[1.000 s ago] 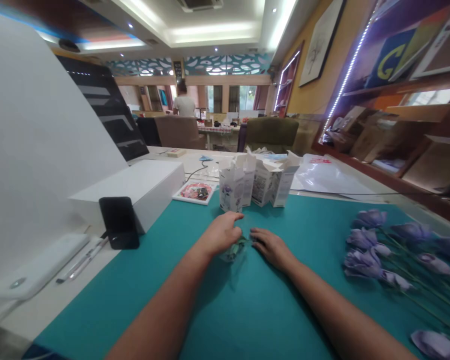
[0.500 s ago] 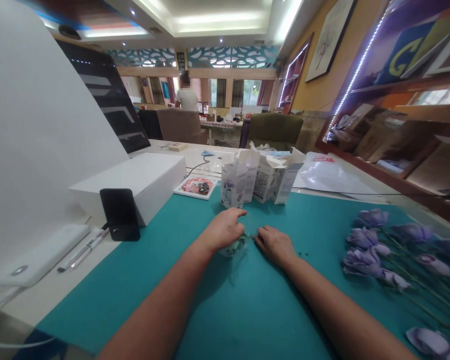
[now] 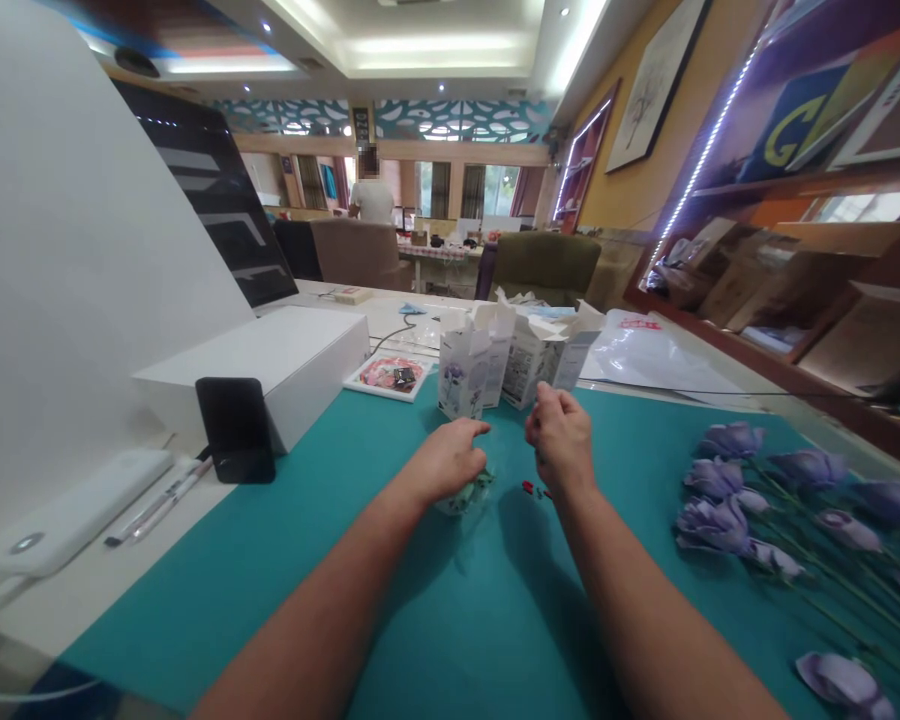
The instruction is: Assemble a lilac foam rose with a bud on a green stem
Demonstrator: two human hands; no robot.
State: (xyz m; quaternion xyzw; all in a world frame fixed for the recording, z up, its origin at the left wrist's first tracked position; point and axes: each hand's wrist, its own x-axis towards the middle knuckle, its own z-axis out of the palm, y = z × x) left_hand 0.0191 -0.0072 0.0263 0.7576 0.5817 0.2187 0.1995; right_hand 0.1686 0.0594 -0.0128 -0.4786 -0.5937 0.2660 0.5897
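My left hand [image 3: 454,460] rests low over the teal mat, index finger stretched forward and the other fingers curled down. Under it is a clear plastic bag [image 3: 461,500] with small green pieces inside; the fingers seem closed on its upper edge. My right hand [image 3: 562,435] is raised above the mat in a closed pinch, in front of the boxes. Whatever it may hold is too small or hidden to make out. Beneath its wrist lie a small red piece [image 3: 527,487] and a small dark green piece [image 3: 540,493], partly covered by the forearm.
Several open white flower-print boxes [image 3: 461,375] stand behind my hands. Purple artificial flowers [image 3: 716,525] with long stems lie on the right. At left are a black phone [image 3: 236,430], a white box [image 3: 315,355] and pens [image 3: 157,505]. A framed picture [image 3: 390,377] lies behind.
My right hand has lifted from the mat beside the bag and moved up and forward. Small red and dark green pieces now show below it. My left hand stays on the bag.
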